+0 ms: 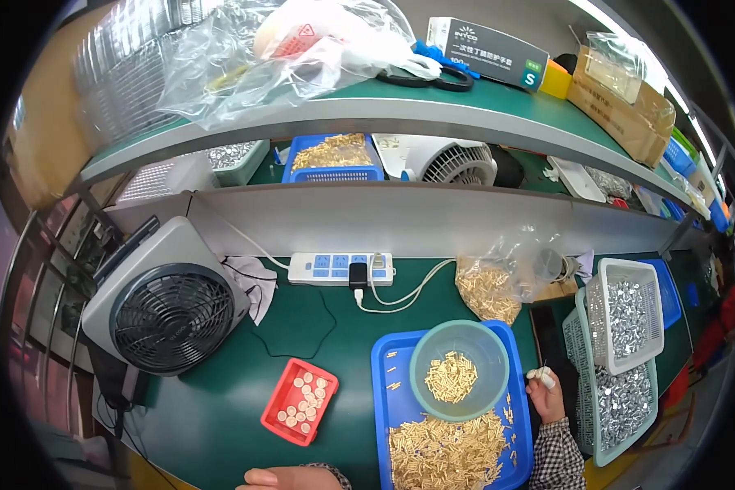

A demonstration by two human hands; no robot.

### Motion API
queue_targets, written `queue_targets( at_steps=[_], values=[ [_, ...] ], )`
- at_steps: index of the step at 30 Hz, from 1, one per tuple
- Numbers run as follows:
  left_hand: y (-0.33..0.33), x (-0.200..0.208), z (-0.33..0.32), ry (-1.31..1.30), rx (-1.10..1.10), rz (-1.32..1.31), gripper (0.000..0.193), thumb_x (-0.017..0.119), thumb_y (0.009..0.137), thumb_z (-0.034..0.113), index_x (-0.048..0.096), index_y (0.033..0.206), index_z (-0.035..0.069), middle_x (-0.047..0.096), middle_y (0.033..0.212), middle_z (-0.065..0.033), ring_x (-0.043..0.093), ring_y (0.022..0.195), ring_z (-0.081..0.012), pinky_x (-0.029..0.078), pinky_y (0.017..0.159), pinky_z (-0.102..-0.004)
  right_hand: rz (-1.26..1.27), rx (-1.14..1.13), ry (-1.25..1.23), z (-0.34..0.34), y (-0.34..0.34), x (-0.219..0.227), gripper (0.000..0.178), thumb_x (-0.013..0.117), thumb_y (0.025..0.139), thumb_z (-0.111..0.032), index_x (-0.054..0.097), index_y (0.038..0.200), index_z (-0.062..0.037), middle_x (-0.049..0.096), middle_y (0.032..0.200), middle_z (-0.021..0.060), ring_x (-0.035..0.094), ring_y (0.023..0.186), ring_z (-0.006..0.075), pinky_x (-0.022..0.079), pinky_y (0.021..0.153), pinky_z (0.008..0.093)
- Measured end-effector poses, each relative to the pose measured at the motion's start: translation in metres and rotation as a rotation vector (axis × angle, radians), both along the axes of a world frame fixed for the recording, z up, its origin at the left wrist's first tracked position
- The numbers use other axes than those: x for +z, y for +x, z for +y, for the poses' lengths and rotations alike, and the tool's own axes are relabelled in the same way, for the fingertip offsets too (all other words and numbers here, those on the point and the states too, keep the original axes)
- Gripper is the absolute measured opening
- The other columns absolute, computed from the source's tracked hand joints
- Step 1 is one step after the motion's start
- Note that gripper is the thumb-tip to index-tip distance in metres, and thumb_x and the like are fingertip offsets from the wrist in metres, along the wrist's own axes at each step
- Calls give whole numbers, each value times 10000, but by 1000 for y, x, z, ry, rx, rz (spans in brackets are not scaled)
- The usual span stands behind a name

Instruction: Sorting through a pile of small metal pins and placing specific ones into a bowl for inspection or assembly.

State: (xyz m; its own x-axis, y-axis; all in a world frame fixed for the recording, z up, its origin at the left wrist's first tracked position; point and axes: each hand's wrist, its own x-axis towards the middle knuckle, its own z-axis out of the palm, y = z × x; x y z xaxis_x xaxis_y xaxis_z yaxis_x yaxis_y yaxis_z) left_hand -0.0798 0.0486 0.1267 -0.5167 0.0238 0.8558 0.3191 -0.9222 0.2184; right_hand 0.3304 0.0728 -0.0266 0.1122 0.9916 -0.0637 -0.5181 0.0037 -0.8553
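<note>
At the lower edge my left hand (296, 478) is partly cut off, its visible fingers stretched out and apart, holding nothing that I can see. My right hand (547, 398) is beside the right rim of a blue tray (381, 400). White coverings sit on its fingertips, which are pressed together on something thin, too small to make out. Many small gold-coloured metal pins (445, 453) lie heaped in the tray. A translucent green bowl (490, 367) with more pins stands at the tray's far end. Left of the tray is a red bin (273, 411) with several round pale pieces (306, 400).
A grey fan (171, 314) stands at the left. Behind lie a power strip (322, 268) with cables and a plastic bag of pins (488, 290). Baskets of silver parts, one white (655, 314) and one green (582, 367), stand at right. A shelf (343, 114) crosses above.
</note>
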Motion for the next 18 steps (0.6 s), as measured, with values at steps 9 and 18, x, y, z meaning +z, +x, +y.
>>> queue_targets(
  at_steps=[9,18],
  values=[
    [6,-14,14,-549,1033,-706,414,388,926,334,372,1257,85,425,990,-66,404,918,-196,299,850,-338,65,-18,-72,1,0,-3,98,551,843,-148,542,874,-56,593,927,81,508,714,123,446,655,278],
    [-18,-4,-3,-182,-81,-1107,373,331,953,297,364,1239,59,437,1053,-95,424,856,-198,370,797,-344,89,23,-140,6,5,-8,88,543,862,-148,551,886,-64,571,888,61,499,741,131,435,686,271]
  ],
)
